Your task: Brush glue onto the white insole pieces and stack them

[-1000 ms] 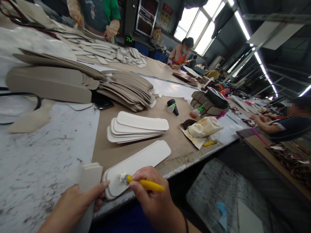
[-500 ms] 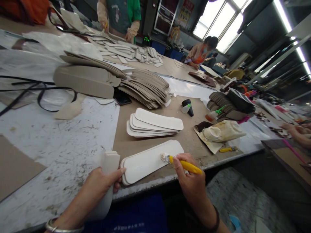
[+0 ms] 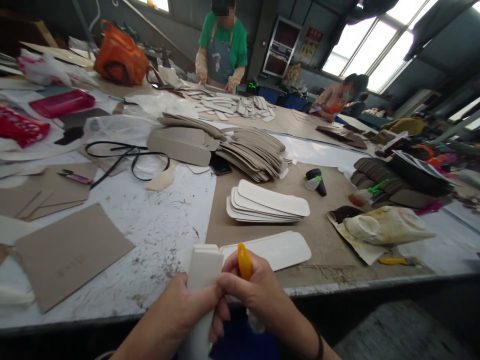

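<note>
My left hand (image 3: 191,302) is wrapped round several long white panels (image 3: 204,265), held upright at the table's front edge. My right hand (image 3: 258,287) grips a brush by its yellow handle (image 3: 245,261), with the handle pointing up and the blurred bristle end hanging below the hand. Its thumb and fingertips meet the right side of the held panels. Behind my right hand a white panel (image 3: 285,250) with rounded ends lies flat on the brown sheet, partly hidden by the hand. Farther back sits a fanned stack of white panels (image 3: 272,200).
Fanned grey-brown panels (image 3: 255,150) lie behind the white stack. To the right are a yellowed glue container (image 3: 386,225), another yellow-handled brush (image 3: 399,261) and a small bottle (image 3: 313,182). A brown board (image 3: 73,255) lies at left. A co-worker in green (image 3: 221,50) stands across the table.
My right hand has lifted the brush off the flat panel and come left to the panels in my left hand, turning the bristles down. The camera view has swung left.
</note>
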`<state>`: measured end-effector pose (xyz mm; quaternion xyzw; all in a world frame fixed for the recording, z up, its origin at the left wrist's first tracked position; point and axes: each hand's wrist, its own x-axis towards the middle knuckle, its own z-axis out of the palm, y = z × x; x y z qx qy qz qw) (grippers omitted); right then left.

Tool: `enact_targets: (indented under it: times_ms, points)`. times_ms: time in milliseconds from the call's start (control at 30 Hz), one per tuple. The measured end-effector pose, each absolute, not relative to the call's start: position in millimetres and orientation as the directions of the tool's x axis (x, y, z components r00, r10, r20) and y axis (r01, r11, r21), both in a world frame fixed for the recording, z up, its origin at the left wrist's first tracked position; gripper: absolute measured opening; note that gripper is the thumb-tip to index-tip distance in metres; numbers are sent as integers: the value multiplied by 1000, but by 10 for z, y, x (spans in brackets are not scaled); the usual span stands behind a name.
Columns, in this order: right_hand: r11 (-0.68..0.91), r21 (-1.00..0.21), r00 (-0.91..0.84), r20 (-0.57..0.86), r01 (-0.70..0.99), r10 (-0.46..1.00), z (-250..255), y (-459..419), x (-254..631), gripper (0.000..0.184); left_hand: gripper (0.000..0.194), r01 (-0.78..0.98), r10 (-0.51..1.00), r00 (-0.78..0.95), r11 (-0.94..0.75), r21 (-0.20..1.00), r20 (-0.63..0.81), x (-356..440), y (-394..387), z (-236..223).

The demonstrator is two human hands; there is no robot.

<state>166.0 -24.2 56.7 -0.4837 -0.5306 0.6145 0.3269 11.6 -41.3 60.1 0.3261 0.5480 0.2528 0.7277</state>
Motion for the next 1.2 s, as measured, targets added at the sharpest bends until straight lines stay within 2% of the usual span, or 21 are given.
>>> enact_targets:
  times_ms: [67,133,200,300,367,400,467,533,600,767,867,933,1033,1100,1200]
  points:
    - [-315,-948,-349,-309,40,885,512,-227,1580,34,36,-14,710,269,678,735,-650,159,-452,603]
    - [-290,-955,-330,-291,56,898,467,-240,1570,33,31,-66,721,281,673,736,-634,171,-491,585]
    - [-185,-969,-278,-225,163,934,448,-259,1601,29,29,-133,730,310,668,732,-610,158,-534,556]
    - [31,-936,-182,-36,350,983,446,-261,1655,29,31,-214,717,336,689,692,-611,126,-591,504]
    - [82,-926,-128,37,368,991,431,-249,1671,31,37,-257,709,328,703,663,-624,124,-610,466]
    - [55,-943,-116,17,329,993,413,-248,1670,30,40,-277,714,311,699,659,-627,134,-612,447]
    - [-86,-978,-148,-115,188,982,357,-268,1659,28,43,-320,743,263,669,671,-616,176,-606,405]
    - [-239,-970,-216,-245,53,945,285,-321,1645,32,45,-344,772,207,632,694,-600,240,-605,352]
    - [-319,-948,-229,-308,-11,924,226,-384,1652,40,47,-339,780,175,621,707,-601,307,-629,284]
    - [-323,-927,46,-338,-191,940,315,-397,1932,52,55,-297,745,180,664,686,-643,352,-784,134]
    - [-316,-919,144,-355,-237,924,519,-309,2279,55,49,-286,737,111,666,689,-667,276,-803,110]
    - [-333,-937,63,-340,-106,938,651,-239,2478,49,46,-264,752,26,641,721,-659,226,-742,113]
    - [-239,-914,-238,-325,327,915,757,-105,2574,32,46,-195,776,-48,610,768,-628,198,-577,133]
    - [-56,-793,-404,-368,607,837,754,15,2498,25,48,-131,780,-19,619,775,-626,209,-462,148]
    - [160,-564,-474,-470,810,745,691,217,2310,18,48,-56,761,31,649,759,-649,234,-331,161]
